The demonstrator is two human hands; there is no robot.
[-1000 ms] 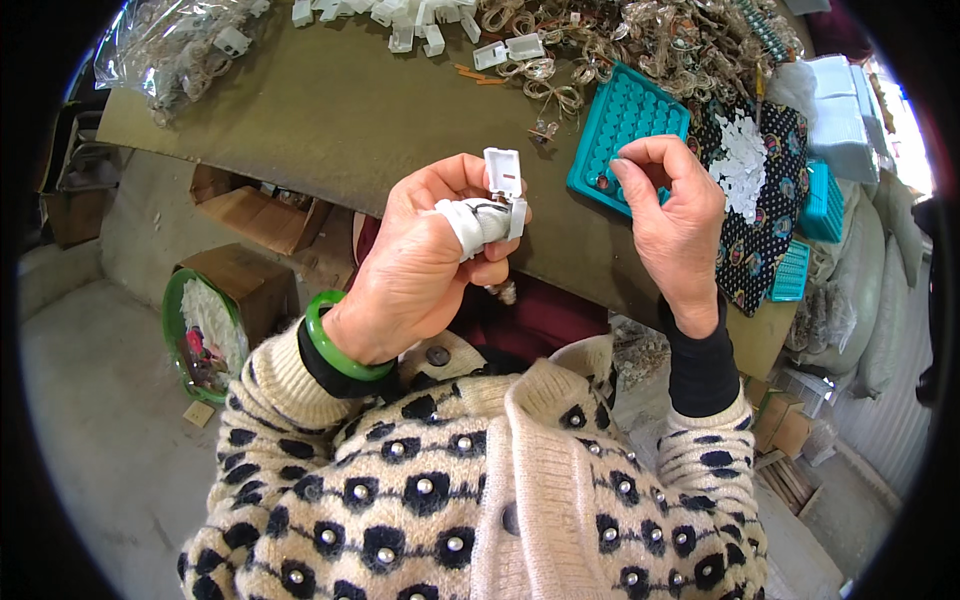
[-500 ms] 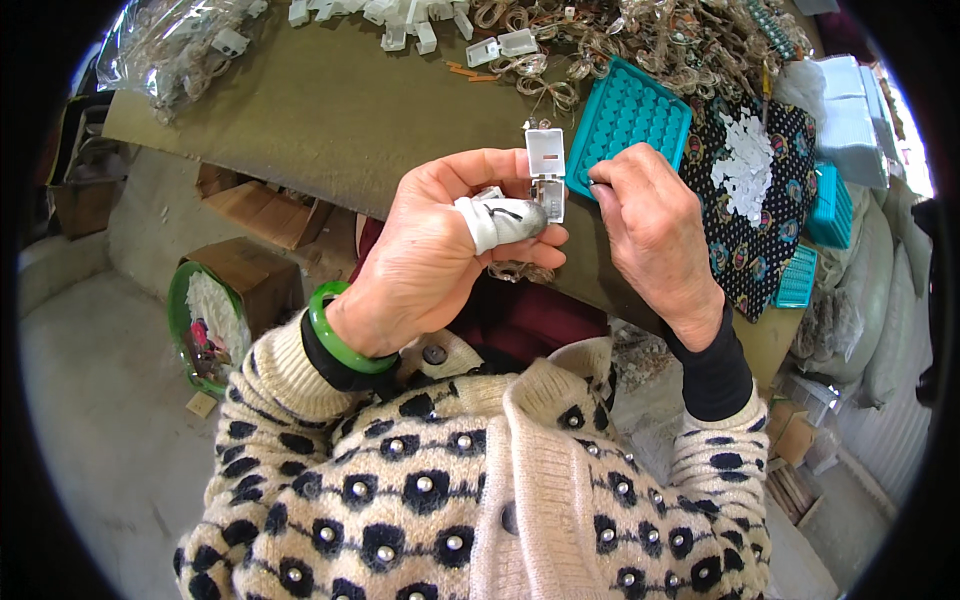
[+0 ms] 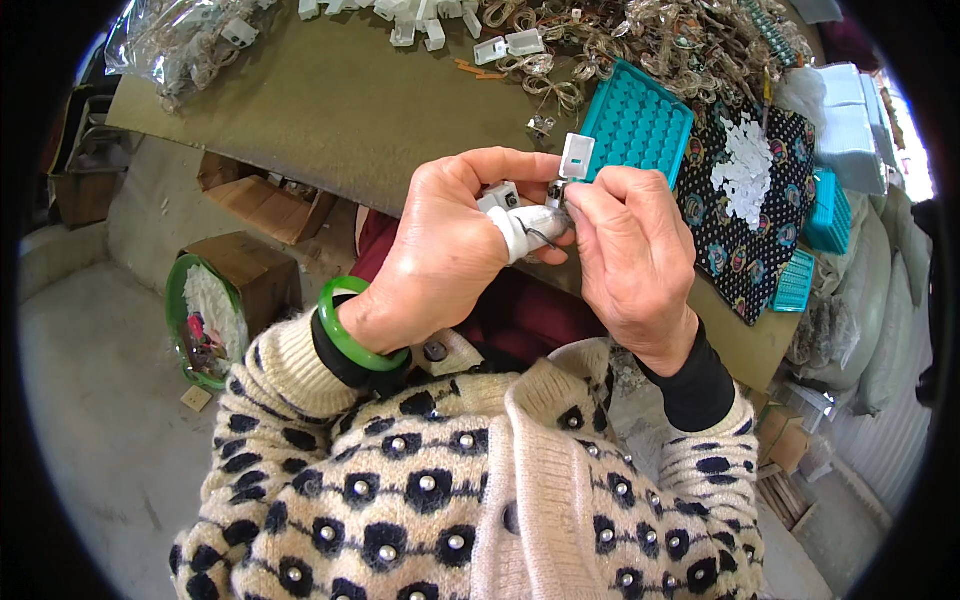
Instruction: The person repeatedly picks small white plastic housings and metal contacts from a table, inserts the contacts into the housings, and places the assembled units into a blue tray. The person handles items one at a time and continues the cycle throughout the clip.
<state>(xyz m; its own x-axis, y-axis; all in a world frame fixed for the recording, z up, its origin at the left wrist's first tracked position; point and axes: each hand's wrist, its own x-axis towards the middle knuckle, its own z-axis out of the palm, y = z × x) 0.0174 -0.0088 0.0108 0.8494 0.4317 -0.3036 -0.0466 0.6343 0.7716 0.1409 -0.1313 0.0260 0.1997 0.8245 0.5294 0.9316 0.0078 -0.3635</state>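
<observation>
A small white plastic case (image 3: 577, 157) with its hinged lid raised sits in my left hand (image 3: 440, 215), gripped by the fingertips. White cloth with dark marks wraps the left thumb, its tip grey. Beside it, between thumb and palm, a second small white case (image 3: 500, 195) shows in part. My right hand (image 3: 640, 255) is pinched at the lower half of the held case, touching it; whatever is between those fingertips is hidden. Just beyond both hands lies a teal tray (image 3: 640, 125) with rows of round hollows.
Bundles of clear wire (image 3: 660, 40) cover the table's far side, near loose white cases (image 3: 425, 12). Small white pieces (image 3: 742, 170) lie on a dark patterned cloth (image 3: 770, 245) at right. A green basin (image 3: 180, 330) stands on the floor at left.
My right hand has moved left from the tray's near edge to the held case. My left hand has shifted slightly right, and the case has tilted.
</observation>
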